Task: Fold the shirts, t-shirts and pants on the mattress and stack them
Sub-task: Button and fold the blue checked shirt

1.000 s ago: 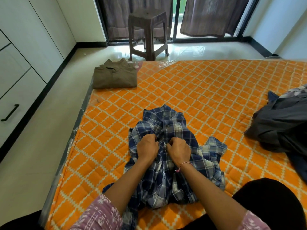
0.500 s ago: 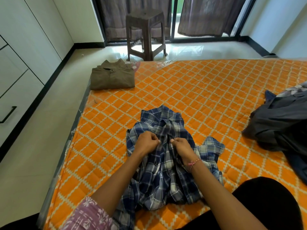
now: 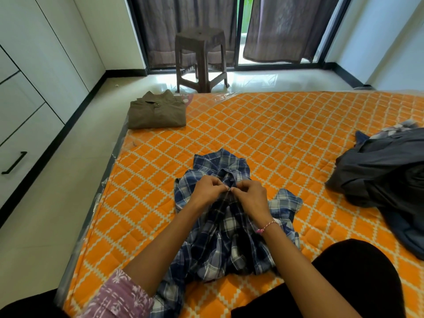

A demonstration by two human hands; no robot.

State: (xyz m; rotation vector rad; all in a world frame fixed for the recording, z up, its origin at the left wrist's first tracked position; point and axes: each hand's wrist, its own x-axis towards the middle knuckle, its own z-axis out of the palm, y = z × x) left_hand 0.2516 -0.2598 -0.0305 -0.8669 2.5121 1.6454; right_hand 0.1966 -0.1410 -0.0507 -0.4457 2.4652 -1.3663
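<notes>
**Plaid shirt pinched at its front placket by both hands**

Plaid shirt (image 3: 229, 230), blue and white, lies crumpled on the near middle of the orange quilted mattress (image 3: 275, 134), its collar pointing away from the person and one sleeve spread out to the right. The left hand (image 3: 207, 188) and the right hand (image 3: 251, 195) meet over the shirt's front just below the collar. The fingers (image 3: 226, 185) of both hands are curled in and pinch the fabric edges together at one small spot, fingertips almost touching; whether a button sits between them is too small to tell. A pink and white thread band circles the right wrist.

A folded olive-brown shirt (image 3: 157, 110) rests flat at the far left corner of the mattress, well apart from the plaid one. A heap of dark grey and blue clothes (image 3: 385, 175) lies unfolded along the right edge. Beyond the mattress a brown plastic stool (image 3: 200, 58) stands on the floor in front of the curtains.
</notes>
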